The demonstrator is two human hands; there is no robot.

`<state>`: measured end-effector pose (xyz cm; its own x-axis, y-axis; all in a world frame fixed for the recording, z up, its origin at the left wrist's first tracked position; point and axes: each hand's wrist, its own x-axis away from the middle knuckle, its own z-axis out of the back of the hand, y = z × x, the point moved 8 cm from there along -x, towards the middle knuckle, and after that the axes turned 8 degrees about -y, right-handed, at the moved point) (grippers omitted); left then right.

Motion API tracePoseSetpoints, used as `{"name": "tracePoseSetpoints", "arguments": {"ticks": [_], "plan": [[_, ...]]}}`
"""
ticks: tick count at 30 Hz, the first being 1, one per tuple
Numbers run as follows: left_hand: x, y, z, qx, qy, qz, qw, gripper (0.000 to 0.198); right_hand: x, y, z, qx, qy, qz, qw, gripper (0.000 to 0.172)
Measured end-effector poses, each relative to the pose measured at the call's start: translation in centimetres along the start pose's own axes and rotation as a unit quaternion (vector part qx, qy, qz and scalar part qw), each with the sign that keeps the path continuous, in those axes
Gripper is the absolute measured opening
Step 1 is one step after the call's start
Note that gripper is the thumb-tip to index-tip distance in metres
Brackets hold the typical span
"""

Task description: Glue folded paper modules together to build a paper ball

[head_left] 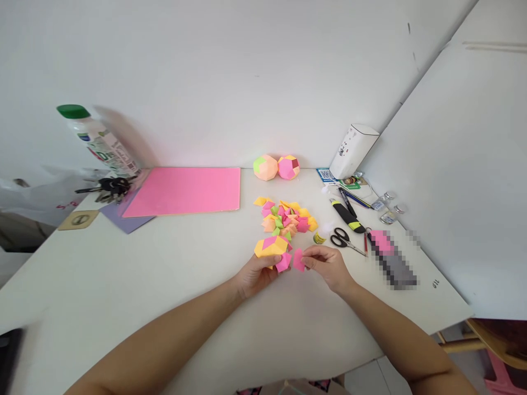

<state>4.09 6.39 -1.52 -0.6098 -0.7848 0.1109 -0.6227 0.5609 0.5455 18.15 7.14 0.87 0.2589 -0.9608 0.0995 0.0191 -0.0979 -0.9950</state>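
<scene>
My left hand is closed round a partly built paper ball of yellow, pink and orange folded units, held just above the white table. My right hand pinches a small pink folded paper unit right beside the ball's lower right side. Just behind both hands lies a pile of loose folded units in pink, yellow, orange and green. Two finished paper balls sit against the wall behind the pile.
A pink sheet and a purple sheet lie at the back left, near keys and a green-capped bottle. Scissors, a highlighter, pens, small vials and a white box stand on the right.
</scene>
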Motion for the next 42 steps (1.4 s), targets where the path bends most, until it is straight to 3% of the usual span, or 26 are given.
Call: {"name": "tracePoseSetpoints", "arguments": {"ticks": [9, 42], "plan": [[0.2, -0.1, -0.2, -0.037, 0.002, 0.013, 0.999, 0.027, 0.1, -0.4, -1.0, -0.003, -0.040, -0.013, 0.999, 0.012], [0.0, -0.6, 0.4, -0.106, -0.019, 0.036, 0.994, 0.035, 0.7, -0.7, -1.7, 0.032, -0.067, 0.004, 0.997, 0.009]]}}
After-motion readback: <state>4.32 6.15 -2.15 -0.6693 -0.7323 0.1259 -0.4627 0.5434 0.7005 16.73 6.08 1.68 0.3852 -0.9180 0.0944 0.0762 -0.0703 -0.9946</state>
